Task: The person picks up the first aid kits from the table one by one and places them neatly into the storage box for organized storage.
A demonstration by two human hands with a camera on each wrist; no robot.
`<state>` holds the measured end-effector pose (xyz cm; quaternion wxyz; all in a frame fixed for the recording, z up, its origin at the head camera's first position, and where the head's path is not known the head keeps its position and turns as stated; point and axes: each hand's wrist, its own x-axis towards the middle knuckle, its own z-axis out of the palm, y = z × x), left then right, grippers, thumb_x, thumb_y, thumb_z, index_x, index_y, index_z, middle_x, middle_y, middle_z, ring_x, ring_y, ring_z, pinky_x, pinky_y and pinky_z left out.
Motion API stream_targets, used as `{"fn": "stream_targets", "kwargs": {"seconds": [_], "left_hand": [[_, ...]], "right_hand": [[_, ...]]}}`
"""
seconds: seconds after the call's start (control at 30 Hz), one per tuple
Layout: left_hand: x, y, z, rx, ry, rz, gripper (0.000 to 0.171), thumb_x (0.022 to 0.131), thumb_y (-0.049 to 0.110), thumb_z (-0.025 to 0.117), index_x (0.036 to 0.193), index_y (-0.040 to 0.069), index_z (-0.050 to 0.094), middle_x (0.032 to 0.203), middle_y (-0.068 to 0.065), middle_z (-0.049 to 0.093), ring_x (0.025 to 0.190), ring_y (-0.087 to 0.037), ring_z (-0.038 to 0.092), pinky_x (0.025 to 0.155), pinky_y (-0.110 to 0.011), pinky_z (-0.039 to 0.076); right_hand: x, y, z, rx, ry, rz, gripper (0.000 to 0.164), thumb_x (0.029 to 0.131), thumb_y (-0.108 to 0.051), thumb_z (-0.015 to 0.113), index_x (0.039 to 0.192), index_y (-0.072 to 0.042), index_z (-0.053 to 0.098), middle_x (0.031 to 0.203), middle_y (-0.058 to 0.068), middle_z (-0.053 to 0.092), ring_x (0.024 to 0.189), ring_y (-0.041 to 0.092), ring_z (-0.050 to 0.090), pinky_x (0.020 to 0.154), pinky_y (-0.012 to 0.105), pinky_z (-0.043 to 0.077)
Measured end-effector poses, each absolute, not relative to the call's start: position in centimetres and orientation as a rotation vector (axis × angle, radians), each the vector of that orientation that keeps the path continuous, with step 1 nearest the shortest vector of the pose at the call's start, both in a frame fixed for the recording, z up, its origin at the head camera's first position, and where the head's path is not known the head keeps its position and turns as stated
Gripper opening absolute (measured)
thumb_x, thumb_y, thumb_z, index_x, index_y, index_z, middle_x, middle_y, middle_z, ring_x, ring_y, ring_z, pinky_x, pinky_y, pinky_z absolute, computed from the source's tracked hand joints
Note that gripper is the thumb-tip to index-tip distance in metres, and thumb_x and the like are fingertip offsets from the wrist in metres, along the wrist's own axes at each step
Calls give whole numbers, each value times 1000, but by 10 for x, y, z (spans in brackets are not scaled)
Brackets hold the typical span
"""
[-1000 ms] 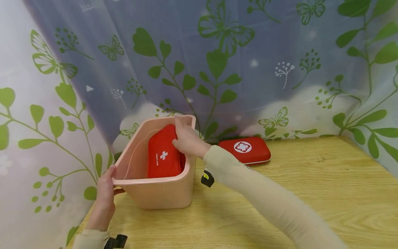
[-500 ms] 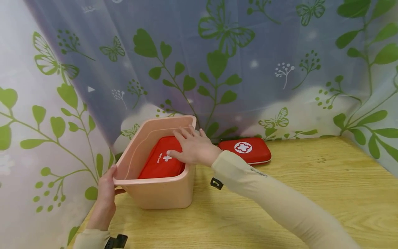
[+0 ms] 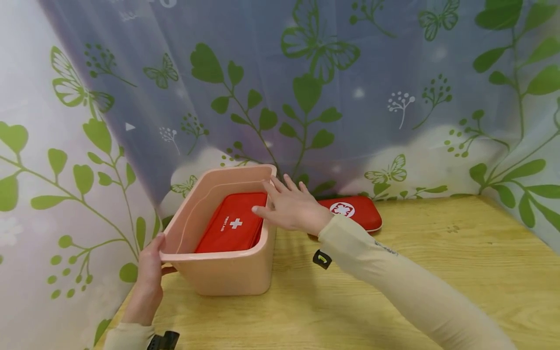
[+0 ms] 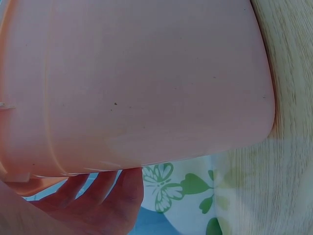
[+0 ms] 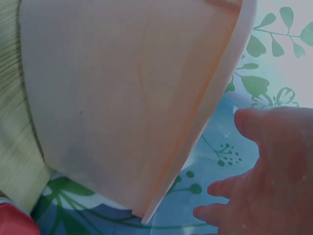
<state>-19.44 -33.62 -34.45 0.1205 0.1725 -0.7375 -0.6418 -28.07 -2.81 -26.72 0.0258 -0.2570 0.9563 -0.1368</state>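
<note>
A pink plastic bin (image 3: 223, 277) stands on the table at left centre in the head view. Inside it lies a red first aid pouch (image 3: 218, 236) with a white cross, slanting across the bin. My left hand (image 3: 148, 274) grips the bin at its front left corner, thumb at the rim; in the left wrist view several fingers (image 4: 124, 193) reach along the bin's side. Over the right rim is my right hand (image 3: 295, 206), fingers spread and holding nothing. The right wrist view shows that hand's fingertips apart from the bin's rim (image 5: 205, 110).
A red hard case (image 3: 369, 214) with a white round emblem lies right of the bin, partly behind my right hand. The wooden table (image 3: 437, 253) extends to the right. A curtain (image 3: 350, 121) with green leaves and butterflies hangs close behind.
My right hand has let go of the first aid pouch and drawn back to the right, out over the rim. The pouch has tipped down lower in the bin. The left hand stays put.
</note>
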Motion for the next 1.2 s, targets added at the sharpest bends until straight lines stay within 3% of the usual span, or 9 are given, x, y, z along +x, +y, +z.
{"fn": "stream_targets", "kwargs": {"seconds": [0.63, 0.83, 1.03, 1.2], "left_hand": [[-194, -335, -345, 504, -2173, -1856, 65, 103, 51, 32, 144, 1, 42, 108, 7, 60, 86, -1, 57, 71, -30, 49], [-194, -336, -345, 505, -2182, -1853, 64, 103, 50, 30, 145, 2, 41, 107, 9, 59, 87, -1, 56, 71, -30, 49], [-195, -336, -345, 502, -2200, -1858, 66, 103, 51, 28, 147, 3, 40, 124, -4, 57, 89, -2, 56, 73, -30, 48], [-195, -337, -345, 509, -2180, -1858, 65, 103, 50, 29, 146, 3, 40, 111, 6, 59, 88, -2, 56, 71, -30, 49]], "right_hand": [[-285, 23, -284, -768, 2958, -440, 73, 102, -60, 31, 159, -20, 10, 164, 6, 4, 148, 34, -2, 116, 57, 4], [-293, 41, -297, -738, 2978, -439, 73, 103, -56, 35, 159, -17, 11, 164, 10, 5, 148, 37, -1, 114, 60, 4], [-304, 63, -310, -671, 2984, -449, 71, 104, -51, 37, 159, -13, 11, 163, 14, 5, 147, 40, -1, 113, 62, 3], [-315, 82, -324, -607, 2995, -469, 70, 105, -47, 38, 158, -7, 14, 162, 19, 8, 146, 44, 2, 113, 64, 3]]}}
